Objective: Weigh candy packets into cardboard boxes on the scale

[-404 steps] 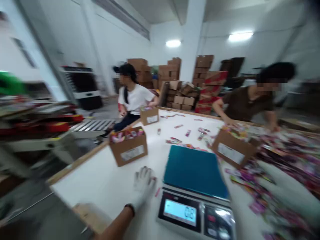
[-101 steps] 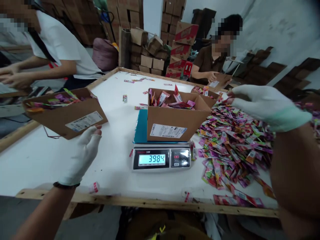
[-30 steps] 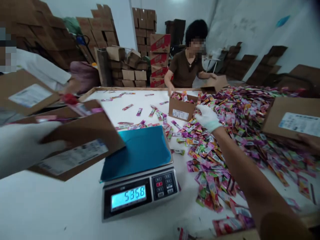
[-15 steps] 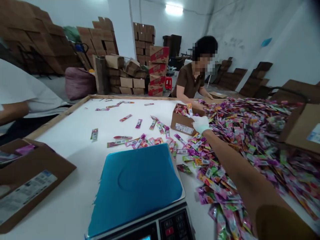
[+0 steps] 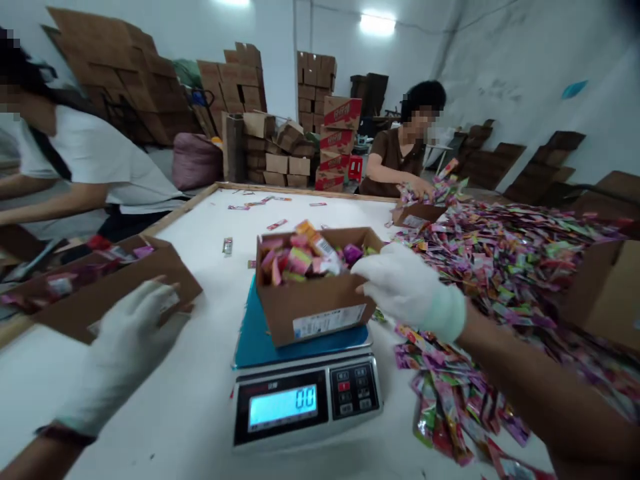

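My right hand (image 5: 407,290), in a white glove, grips the right end of an open cardboard box (image 5: 280,313) full of small colourful packets (image 5: 305,257). The box is slightly tilted over the blue pan (image 5: 253,347) of a digital scale (image 5: 350,393); whether its full weight rests there I cannot tell. Zeros show on the lit display (image 5: 283,407). My left hand (image 5: 133,347), also gloved, is empty with its fingers apart. It is in front of a second filled box (image 5: 170,273) on the left; contact is unclear.
A large heap of packets (image 5: 505,267) covers the table's right side. Across the table, a person in brown (image 5: 395,160) handles packets over another box (image 5: 417,215). At left sits a person in white (image 5: 107,153). A wooden rim (image 5: 200,200) edges the white tabletop (image 5: 210,287).
My right hand has brought the filled box from the heap's edge back to the scale. My left hand has come into view at left. The person opposite now lifts packets over a box.
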Demonstrator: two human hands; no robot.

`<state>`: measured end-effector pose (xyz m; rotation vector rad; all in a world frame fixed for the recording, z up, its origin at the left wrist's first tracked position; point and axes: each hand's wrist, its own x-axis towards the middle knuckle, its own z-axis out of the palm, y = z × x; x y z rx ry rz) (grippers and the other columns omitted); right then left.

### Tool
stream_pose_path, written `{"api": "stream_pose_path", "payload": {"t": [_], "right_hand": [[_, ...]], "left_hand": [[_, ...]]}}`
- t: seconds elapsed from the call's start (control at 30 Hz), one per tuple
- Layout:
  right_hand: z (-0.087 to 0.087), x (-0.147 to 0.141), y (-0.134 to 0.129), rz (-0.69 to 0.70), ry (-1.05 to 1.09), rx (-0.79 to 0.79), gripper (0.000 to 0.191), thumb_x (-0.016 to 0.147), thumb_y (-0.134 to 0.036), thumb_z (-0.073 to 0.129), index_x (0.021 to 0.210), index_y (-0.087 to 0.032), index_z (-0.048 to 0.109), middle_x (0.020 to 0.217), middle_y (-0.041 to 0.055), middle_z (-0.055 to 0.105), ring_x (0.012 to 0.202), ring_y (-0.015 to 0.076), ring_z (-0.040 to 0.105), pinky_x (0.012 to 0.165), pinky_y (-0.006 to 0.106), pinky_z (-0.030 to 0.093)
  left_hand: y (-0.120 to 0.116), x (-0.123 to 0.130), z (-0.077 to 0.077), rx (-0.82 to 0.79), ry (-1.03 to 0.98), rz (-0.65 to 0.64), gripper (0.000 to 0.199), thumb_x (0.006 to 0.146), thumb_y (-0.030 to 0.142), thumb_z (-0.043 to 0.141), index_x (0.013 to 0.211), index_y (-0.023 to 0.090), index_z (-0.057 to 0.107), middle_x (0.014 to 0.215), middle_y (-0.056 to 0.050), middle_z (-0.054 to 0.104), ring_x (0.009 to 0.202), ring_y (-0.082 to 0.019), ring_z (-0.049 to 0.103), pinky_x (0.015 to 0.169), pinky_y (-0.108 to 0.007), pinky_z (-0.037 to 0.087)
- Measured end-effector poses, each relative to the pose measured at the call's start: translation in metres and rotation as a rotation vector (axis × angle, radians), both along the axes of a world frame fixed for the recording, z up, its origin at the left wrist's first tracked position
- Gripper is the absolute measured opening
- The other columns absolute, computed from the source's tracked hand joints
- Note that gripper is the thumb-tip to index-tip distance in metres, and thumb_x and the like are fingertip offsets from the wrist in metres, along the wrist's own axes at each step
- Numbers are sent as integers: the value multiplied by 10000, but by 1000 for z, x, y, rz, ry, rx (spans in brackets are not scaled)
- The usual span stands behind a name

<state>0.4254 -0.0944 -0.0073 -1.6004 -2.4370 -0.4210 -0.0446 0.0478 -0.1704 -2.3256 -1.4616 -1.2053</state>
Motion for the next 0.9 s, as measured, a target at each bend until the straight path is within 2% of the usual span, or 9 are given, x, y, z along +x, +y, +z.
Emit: {"api": "stream_pose_path", "payload": {"t": [0.07, 0.17, 0.27, 0.37, 0.43, 0.53, 0.63, 0.8, 0.9], "right_hand": [[-7, -18, -2, 10, -15, -47, 96, 1005, -219, 697, 974, -200, 785, 889, 90, 818, 825, 277, 720, 803, 405, 512], [-5, -17, -5, 123, 85, -63, 154, 1006, -267, 738, 1127, -190, 796, 1023, 101, 840, 956, 306, 770, 862, 436, 591], [18, 0, -15, 264, 348, 27, 332, 990, -358, 786, 1290, -220, 754, 1228, 89, 826, 1079, 285, 779, 952, 450, 642], [49, 10, -23, 194, 593, 158, 291, 973, -376, 785, 1218, -226, 741, 1140, 63, 801, 967, 220, 766, 889, 407, 645], [64, 9, -21, 164, 679, 180, 280, 935, -363, 806, 1169, -224, 738, 1078, 48, 780, 881, 179, 733, 822, 371, 626], [74, 1, -10, 202, 696, 142, 229, 899, -317, 819, 1094, -232, 733, 1036, 27, 766, 838, 153, 697, 785, 343, 620], [75, -9, 6, 223, 608, 82, 211, 915, -265, 834, 1101, -222, 745, 1026, 14, 769, 821, 150, 697, 780, 333, 643], [73, -27, 37, 265, 402, 5, 327, 962, -200, 807, 1285, -161, 780, 1235, 24, 768, 918, 125, 709, 922, 327, 652], [69, -37, 54, 296, 304, -55, 407, 919, -82, 786, 1322, -141, 796, 1239, 43, 758, 928, 129, 695, 990, 350, 651]], "left_hand": [[-23, 11, -19, 6, 45, -24, 504, 996, 622, 635, 1197, 175, 749, 1470, -198, 735, 1379, -416, 705, 1236, -634, 572], [-56, 20, -51, -28, -40, -7, 494, 1027, 613, 627, 1212, 169, 736, 1419, -214, 755, 1315, -413, 738, 1161, -630, 619], [-86, 15, -90, -212, -226, 46, 526, 973, 644, 641, 1208, 182, 730, 1427, -218, 741, 1337, -410, 730, 1178, -628, 615], [-107, 4, -126, -455, -342, 144, 570, 894, 645, 635, 1215, 183, 728, 1481, -221, 700, 1402, -420, 694, 1262, -650, 561], [-114, -1, -143, -560, -361, 185, 575, 864, 625, 619, 1203, 172, 726, 1473, -234, 694, 1406, -434, 685, 1283, -671, 540], [-116, -3, -155, -618, -359, 183, 571, 849, 599, 617, 1196, 159, 725, 1448, -238, 706, 1433, -433, 665, 1302, -660, 525], [-114, -1, -156, -641, -349, 149, 579, 855, 587, 610, 1212, 146, 727, 1452, -243, 707, 1487, -428, 633, 1327, -642, 505], [-114, -1, -158, -645, -336, 138, 623, 879, 621, 570, 1247, 144, 728, 1510, -260, 673, 1490, -449, 628, 1324, -668, 498], [-115, -3, -162, -643, -327, 140, 626, 889, 629, 574, 1261, 150, 729, 1534, -250, 664, 1489, -438, 626, 1338, -648, 490]]}}
